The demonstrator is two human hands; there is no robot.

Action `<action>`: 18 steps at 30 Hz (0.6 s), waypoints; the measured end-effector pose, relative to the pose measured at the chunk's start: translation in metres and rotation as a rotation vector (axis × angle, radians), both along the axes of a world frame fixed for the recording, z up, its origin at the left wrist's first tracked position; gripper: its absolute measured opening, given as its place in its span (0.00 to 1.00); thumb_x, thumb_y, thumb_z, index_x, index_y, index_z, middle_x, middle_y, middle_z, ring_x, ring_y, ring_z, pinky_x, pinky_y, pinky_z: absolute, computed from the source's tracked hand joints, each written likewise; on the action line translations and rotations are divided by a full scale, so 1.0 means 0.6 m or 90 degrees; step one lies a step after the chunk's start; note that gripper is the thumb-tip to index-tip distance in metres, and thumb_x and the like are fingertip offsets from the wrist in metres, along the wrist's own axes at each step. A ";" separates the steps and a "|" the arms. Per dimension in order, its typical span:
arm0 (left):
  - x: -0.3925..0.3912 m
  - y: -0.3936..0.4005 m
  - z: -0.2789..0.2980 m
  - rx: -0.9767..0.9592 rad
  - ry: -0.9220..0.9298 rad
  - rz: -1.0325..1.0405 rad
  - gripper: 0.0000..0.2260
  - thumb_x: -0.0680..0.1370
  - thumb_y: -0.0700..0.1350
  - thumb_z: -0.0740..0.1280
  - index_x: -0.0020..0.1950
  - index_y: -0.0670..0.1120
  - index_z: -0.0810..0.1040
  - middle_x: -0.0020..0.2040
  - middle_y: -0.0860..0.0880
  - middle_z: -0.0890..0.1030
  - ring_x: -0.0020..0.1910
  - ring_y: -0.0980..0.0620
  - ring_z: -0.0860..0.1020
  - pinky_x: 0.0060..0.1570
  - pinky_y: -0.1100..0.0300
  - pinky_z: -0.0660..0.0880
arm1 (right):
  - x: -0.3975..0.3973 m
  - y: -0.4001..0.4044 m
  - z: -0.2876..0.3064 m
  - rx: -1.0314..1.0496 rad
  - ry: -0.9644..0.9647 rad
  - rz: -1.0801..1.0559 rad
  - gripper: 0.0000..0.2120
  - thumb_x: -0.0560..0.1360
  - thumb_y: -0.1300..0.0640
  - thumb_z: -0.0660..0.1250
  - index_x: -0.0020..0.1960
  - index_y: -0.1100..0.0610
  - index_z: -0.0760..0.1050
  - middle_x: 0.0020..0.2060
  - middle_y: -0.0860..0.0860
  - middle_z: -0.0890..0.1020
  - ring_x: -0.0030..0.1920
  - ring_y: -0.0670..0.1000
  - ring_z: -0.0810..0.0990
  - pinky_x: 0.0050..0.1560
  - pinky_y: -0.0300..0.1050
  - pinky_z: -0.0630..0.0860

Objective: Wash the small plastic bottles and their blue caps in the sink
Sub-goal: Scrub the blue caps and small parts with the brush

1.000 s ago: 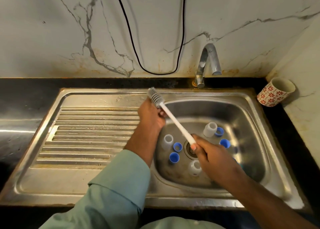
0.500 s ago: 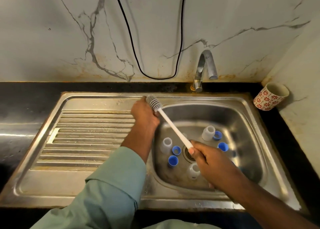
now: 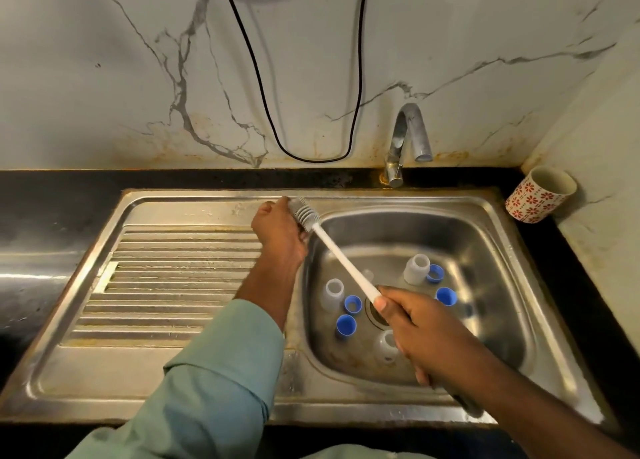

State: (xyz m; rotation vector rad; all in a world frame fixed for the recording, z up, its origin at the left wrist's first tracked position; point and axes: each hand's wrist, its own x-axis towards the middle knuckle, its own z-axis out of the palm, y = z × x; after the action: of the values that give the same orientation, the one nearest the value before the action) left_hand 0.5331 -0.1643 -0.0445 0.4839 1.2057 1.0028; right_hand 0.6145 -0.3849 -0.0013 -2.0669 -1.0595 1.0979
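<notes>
Several small translucent bottles stand in the steel sink [image 3: 485, 236]: one at the left [image 3: 334, 290], one at the back [image 3: 417, 268], and one at the front [image 3: 386, 349]. Blue caps lie among them: two at the left [image 3: 353, 304] [image 3: 346, 326] and two at the right [image 3: 434, 273] [image 3: 446, 295]. My right hand [image 3: 426, 334] grips the white handle of a bottle brush [image 3: 341, 259] over the drain. My left hand [image 3: 278, 230] curls around the brush's grey bristle head [image 3: 304, 214] above the basin's back-left corner. Its fingertips are hidden.
A ribbed draining board [image 3: 180, 278] fills the left half of the steel unit. The tap [image 3: 408, 136] stands behind the basin with no water running. A red-flowered cup [image 3: 540, 195] sits on the black counter at the right corner. A black cable [image 3: 311, 158] hangs on the marble wall.
My left hand has slid up along the bristle head toward its tip. My right hand keeps its grip on the handle. The view has tilted up a little.
</notes>
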 end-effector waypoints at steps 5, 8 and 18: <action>-0.007 0.006 0.005 0.032 -0.047 -0.040 0.16 0.73 0.49 0.63 0.56 0.41 0.74 0.47 0.42 0.81 0.34 0.52 0.78 0.24 0.63 0.69 | -0.006 0.006 0.000 0.017 0.006 -0.008 0.10 0.83 0.48 0.55 0.57 0.43 0.74 0.31 0.45 0.73 0.17 0.42 0.65 0.20 0.38 0.66; 0.012 -0.011 0.016 0.049 0.004 -0.004 0.04 0.78 0.39 0.66 0.44 0.45 0.75 0.37 0.44 0.79 0.29 0.51 0.75 0.21 0.64 0.65 | -0.005 0.018 -0.001 0.005 0.014 -0.020 0.10 0.83 0.48 0.54 0.53 0.45 0.74 0.31 0.45 0.72 0.17 0.42 0.66 0.20 0.38 0.66; 0.038 -0.032 0.020 0.013 0.044 0.009 0.09 0.81 0.43 0.62 0.40 0.46 0.71 0.35 0.46 0.73 0.29 0.51 0.70 0.24 0.61 0.67 | -0.006 0.039 -0.015 0.025 0.004 -0.044 0.10 0.83 0.47 0.54 0.49 0.39 0.74 0.26 0.46 0.73 0.20 0.42 0.68 0.24 0.40 0.69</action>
State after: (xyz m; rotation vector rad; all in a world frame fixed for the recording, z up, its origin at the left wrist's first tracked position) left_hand 0.5558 -0.1834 -0.0327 0.5306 1.2620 1.0186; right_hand 0.6112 -0.3614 -0.0100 -2.0521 -0.9914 1.0397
